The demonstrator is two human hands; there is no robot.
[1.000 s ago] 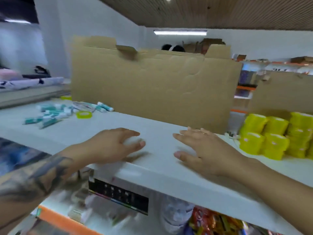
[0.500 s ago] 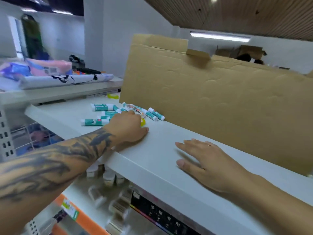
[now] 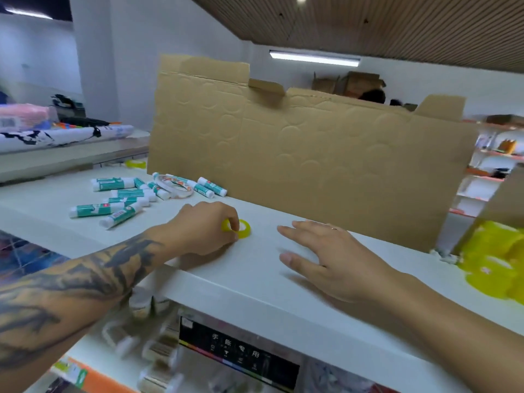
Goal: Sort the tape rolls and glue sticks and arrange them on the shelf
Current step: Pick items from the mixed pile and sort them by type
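My left hand (image 3: 202,226) pinches a small yellow tape roll (image 3: 241,228) that lies on the white shelf top (image 3: 255,282). My right hand (image 3: 329,256) rests flat on the shelf just right of it, fingers straight, holding nothing. Several teal-and-white glue sticks (image 3: 119,199) lie scattered at the left of the shelf, with a clear tape roll (image 3: 175,187) among them. Another yellow tape roll (image 3: 136,164) sits further back at the left. Stacked yellow tape rolls (image 3: 493,259) stand blurred at the right edge.
A tall cardboard sheet (image 3: 297,154) stands upright along the back of the shelf. Lower shelves (image 3: 158,344) hold small packaged goods, blurred. A neighbouring counter at the left carries rolled paper (image 3: 65,136) and bags.
The view swung left then partly back. My left hand reached to the glue sticks and came back right with the small yellow tape roll. My right hand stayed flat on the shelf.
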